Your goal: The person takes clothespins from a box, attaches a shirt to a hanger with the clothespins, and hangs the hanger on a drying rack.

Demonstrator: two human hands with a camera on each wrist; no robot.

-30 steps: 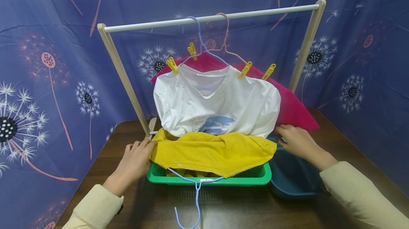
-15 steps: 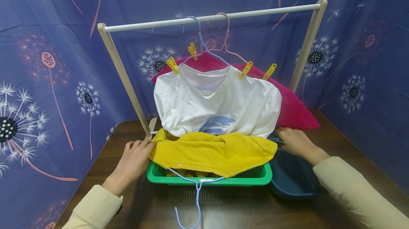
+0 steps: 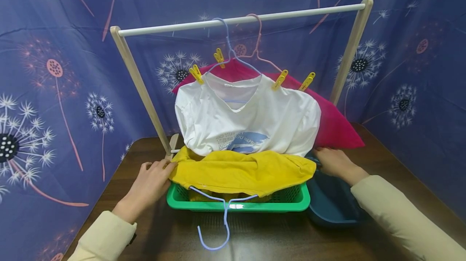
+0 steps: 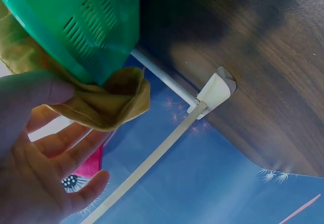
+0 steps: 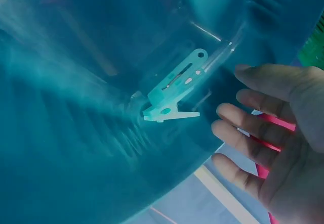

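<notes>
My left hand is at the left end of a yellow garment, pinching its edge between thumb and fingers, as the left wrist view shows. A light blue hanger sits inside the garment, its hook lying toward me over the rim of a green basket. On the right, my right hand reaches into a dark blue basin. A teal clothespin lies on the basin's bottom in the right wrist view. My right fingers are spread loosely beside it, apart from it and holding nothing.
Behind the basket stands a drying rack with a white bar and wooden posts. From it hang a white T-shirt and a magenta garment, with yellow clothespins. A patterned blue curtain surrounds the wooden table.
My right hand has moved slightly left and down into the basin. The light blue hanger's hook has shifted a little away from me. My left hand stays at the garment's end.
</notes>
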